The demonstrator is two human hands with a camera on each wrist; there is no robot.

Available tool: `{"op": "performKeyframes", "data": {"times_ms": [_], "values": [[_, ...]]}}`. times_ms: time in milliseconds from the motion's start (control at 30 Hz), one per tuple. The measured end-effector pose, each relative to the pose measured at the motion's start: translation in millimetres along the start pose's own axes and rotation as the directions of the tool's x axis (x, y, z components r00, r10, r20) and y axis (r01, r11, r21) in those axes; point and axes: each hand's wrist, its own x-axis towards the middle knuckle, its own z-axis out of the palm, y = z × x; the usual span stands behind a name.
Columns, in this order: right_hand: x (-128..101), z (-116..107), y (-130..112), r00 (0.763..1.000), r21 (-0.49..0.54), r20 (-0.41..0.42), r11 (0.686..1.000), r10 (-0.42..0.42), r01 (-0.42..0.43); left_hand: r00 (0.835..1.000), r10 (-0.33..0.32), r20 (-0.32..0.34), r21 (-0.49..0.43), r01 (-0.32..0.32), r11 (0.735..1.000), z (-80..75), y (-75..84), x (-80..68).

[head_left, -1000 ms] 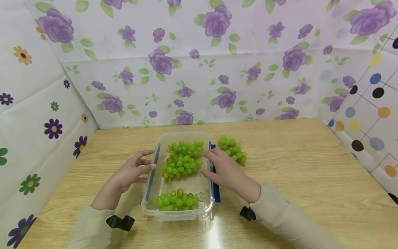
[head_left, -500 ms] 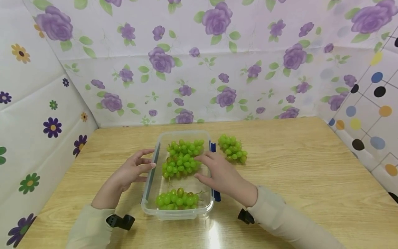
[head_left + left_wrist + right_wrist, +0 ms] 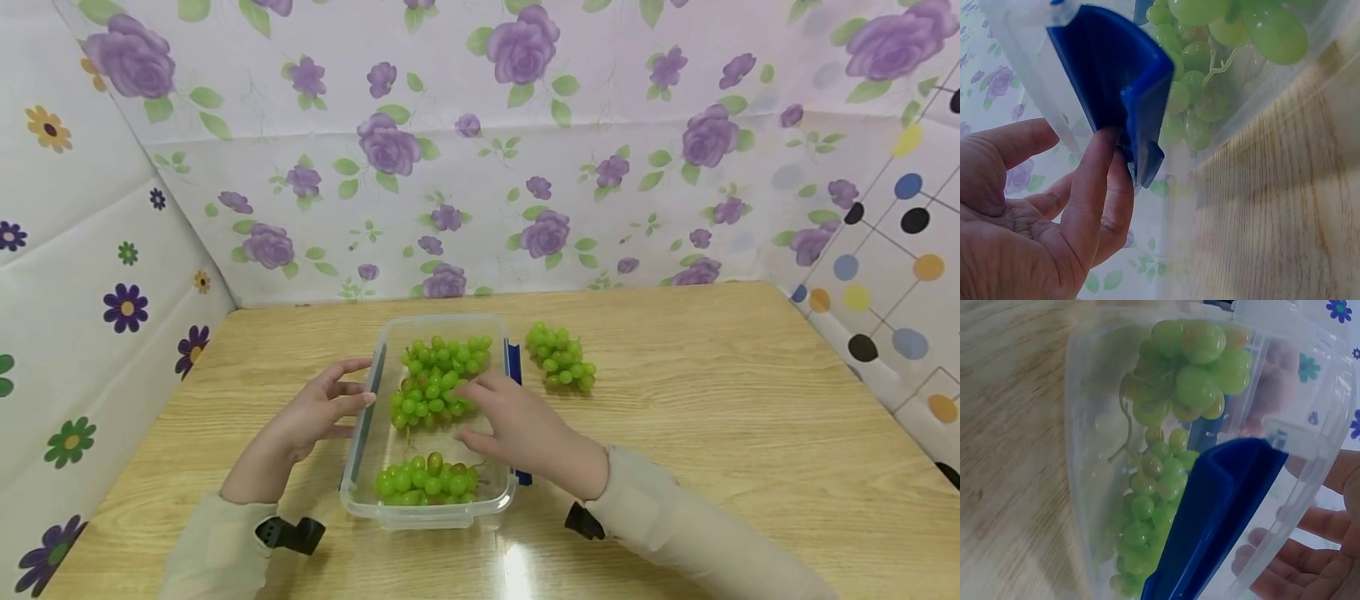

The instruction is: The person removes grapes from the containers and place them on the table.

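On bench [image 3: 712, 400], centre: clear plastic box [image 3: 429, 510] with blue side latches, lid absent. Three grape bunches already inside: far bunch [image 3: 448, 351], middle bunch [image 3: 427, 398], near bunch [image 3: 423, 482]. Fourth bunch [image 3: 561, 358] outside, on bench just right of box; judged one bunch left to load. Left hand [image 3: 313, 415]: fingers straight, loosely spread, tips touching left blue latch [image 3: 1124, 81]. Right hand [image 3: 517, 425] over right rim, reaching into box; fingers relaxed, slightly spread, tips at middle bunch, no firm grasp evident.
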Motion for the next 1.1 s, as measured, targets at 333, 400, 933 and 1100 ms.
{"op": "performKeyframes", "data": {"times_ms": [333,400,933,1100], "values": [[6.6,5.7,-7.3,0.980,-0.057,0.178,0.995,0.091,-0.082,1.000,-0.003,0.008,-0.001,0.003,1.000,0.5,0.1,0.0],[8.7,6.3,-8.9,0.973,-0.075,0.209,0.994,0.099,-0.085,1.000,-0.004,0.008,-0.001,0.004,1.000,0.3,0.3,-0.4],[21.6,14.1,-12.5,0.936,-0.135,0.330,0.988,0.120,-0.079,1.000,-0.004,0.014,-0.001,0.004,1.000,-0.5,1.4,0.0],[24.0,17.0,-13.5,0.934,-0.161,0.337,0.985,0.118,-0.067,1.000,-0.004,0.015,-0.005,0.004,1.000,-0.6,0.3,0.1]]}}
